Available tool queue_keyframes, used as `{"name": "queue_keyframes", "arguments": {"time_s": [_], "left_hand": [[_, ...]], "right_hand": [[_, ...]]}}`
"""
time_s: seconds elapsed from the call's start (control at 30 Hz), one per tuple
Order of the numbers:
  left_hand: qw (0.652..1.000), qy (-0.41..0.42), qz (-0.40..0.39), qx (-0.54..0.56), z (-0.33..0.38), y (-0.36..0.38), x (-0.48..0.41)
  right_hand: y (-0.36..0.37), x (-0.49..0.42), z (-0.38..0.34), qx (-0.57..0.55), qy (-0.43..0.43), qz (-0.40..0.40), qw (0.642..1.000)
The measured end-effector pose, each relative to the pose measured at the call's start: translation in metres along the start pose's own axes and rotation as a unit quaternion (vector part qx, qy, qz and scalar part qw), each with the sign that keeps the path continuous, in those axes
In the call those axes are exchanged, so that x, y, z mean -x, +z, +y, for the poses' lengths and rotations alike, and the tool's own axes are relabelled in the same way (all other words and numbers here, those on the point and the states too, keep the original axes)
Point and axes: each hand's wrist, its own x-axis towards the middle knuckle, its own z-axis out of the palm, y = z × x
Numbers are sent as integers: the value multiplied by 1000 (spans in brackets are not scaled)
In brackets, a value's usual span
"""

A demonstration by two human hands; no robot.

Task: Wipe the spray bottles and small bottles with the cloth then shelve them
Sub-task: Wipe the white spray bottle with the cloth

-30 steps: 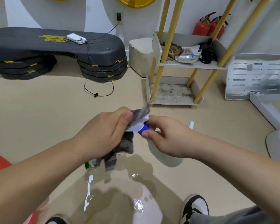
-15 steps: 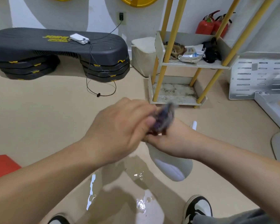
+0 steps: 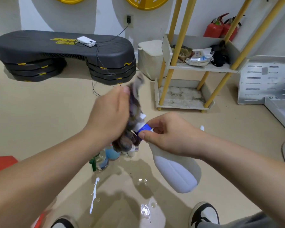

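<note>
Vs 0.5 s ago: L hand (image 3: 109,116), clenching cloth (image 3: 133,104), sits higher at centre, baring blue collar (image 3: 145,127) of bottle (image 3: 176,175), which R hand (image 3: 169,134) pinches; bottle hangs centre-right. Open floor (image 3: 48,112) left; shelf (image 3: 156,94) edge upper right.

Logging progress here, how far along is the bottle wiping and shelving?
Done: no bottles show on the shelf, only rags and packets. In hand: the right hand grips the white spray bottle by its neck while the left hand rubs the cloth over its nozzle. Left: the small bottles and a clear spray bottle stand on the wet floor.
</note>
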Motion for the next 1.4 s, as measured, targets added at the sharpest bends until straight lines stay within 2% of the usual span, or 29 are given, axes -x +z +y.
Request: {"name": "queue_keyframes", "arguments": {"time_s": [0.07,0.17,0.27,0.37,0.4,0.57,0.63,0.73,0.8,0.9,1.0,1.13,1.2,1.23,1.27,1.33,1.37,1.4], "left_hand": [[998,-54,24,35,-8,-7,-8],[997,-41,18,60,-13,-15,-5],[997,65,-43,24,-2,-14,12],[970,187,-133,-75,-1,-1,21],[964,198,-153,-91,-4,2,19],[975,118,-169,-82,-13,2,13],[980,86,-175,-41,-11,3,17],[991,-40,-112,54,-11,5,11],[980,-155,-47,114,-13,-1,-1],[928,-286,-1,238,-12,-11,-10],[929,-286,-5,236,0,-14,-8],[949,-202,16,239,14,-12,-3],[949,-188,34,251,17,-10,-3],[939,-208,36,273,15,-7,-2],[912,-254,26,321,13,-3,0],[812,-375,-50,444,15,2,8],[775,-408,-84,476,17,4,14],[767,-407,-106,484,15,8,19]], "right_hand": [[2,-2,0,3,7,-5,1000],[4,-3,0,11,5,-14,1000],[4,-5,3,1,11,-3,1000],[8,-6,1,7,-24,13,1000],[10,-6,0,15,-35,15,999],[7,-7,-2,12,-17,27,999],[7,-7,-3,9,-12,16,1000],[4,-6,5,-20,11,8,1000],[2,-4,11,-99,17,3,995],[0,0,14,-224,44,11,974],[-1,0,18,-297,74,2,952],[-2,-1,16,-325,113,-5,939],[-2,-1,13,-345,122,-12,931],[-1,-1,12,-358,121,-13,926],[-1,-1,11,-373,117,-11,920],[-1,-3,10,-398,108,-2,911],[-2,-3,9,-404,105,5,909],[-2,-5,9,-404,107,10,908]]}}
